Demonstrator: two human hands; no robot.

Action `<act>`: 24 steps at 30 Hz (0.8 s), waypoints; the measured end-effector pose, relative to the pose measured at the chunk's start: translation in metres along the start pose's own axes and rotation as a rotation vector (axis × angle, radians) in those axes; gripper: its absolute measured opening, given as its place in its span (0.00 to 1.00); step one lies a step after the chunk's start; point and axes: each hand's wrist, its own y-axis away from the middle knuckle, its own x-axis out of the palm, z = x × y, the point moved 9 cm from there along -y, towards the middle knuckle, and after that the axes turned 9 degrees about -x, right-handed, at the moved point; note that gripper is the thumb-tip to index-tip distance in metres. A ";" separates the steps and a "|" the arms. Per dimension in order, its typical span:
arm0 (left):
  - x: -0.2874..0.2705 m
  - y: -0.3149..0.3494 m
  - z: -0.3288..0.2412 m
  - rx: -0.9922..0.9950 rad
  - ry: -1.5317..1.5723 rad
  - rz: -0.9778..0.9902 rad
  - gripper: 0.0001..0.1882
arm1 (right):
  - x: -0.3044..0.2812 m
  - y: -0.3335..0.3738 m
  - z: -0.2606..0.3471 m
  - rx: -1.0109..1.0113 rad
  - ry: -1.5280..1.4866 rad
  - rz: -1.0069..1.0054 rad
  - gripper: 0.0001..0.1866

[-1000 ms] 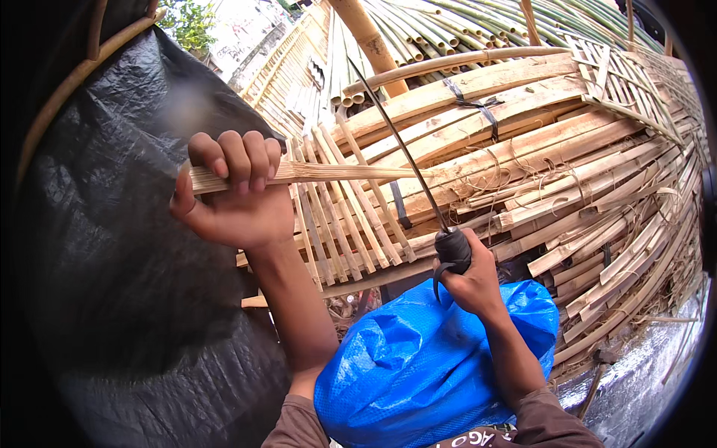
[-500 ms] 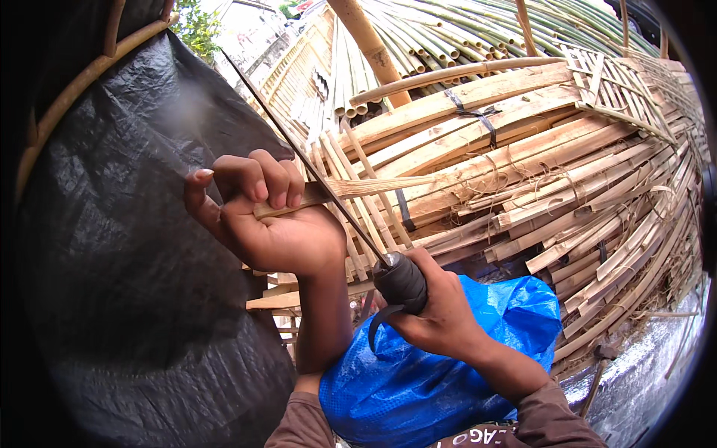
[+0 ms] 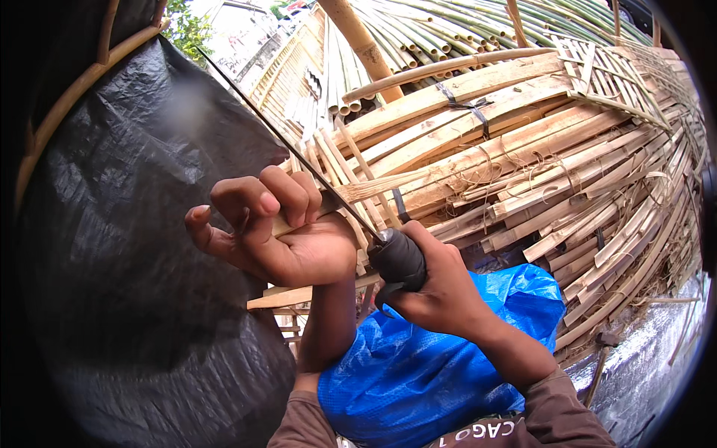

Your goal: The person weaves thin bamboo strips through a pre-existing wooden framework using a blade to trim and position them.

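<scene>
My left hand [image 3: 291, 231] is curled around one end of a flat bamboo strip [image 3: 385, 184], with its index finger held loosely away. The strip runs from the palm up and to the right, over other split bamboo. In my right hand [image 3: 448, 295] is a long thin-bladed knife [image 3: 287, 146], its black-wrapped handle [image 3: 396, 257] gripped in the fist. The blade slants up to the far left and crosses the strip just right of my left fingers. Whether the edge bites into the bamboo I cannot tell.
A blue plastic sheet [image 3: 426, 373] covers my lap. Bundled split bamboo [image 3: 538, 153] fills the right, with green poles [image 3: 478, 26] behind. Black plastic sheeting [image 3: 142, 224] hangs at the left, under a wooden rail [image 3: 75, 86]. A hammer-like tool [image 3: 600, 366] lies at lower right.
My left hand has shifted slightly right and down, its fingers covering more of the strip's near end. The knife has moved a little up and left, its blade still across the strip.
</scene>
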 end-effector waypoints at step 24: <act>0.007 0.009 -0.004 -0.055 0.008 0.156 0.27 | -0.026 0.016 -0.086 0.111 0.212 -0.066 0.20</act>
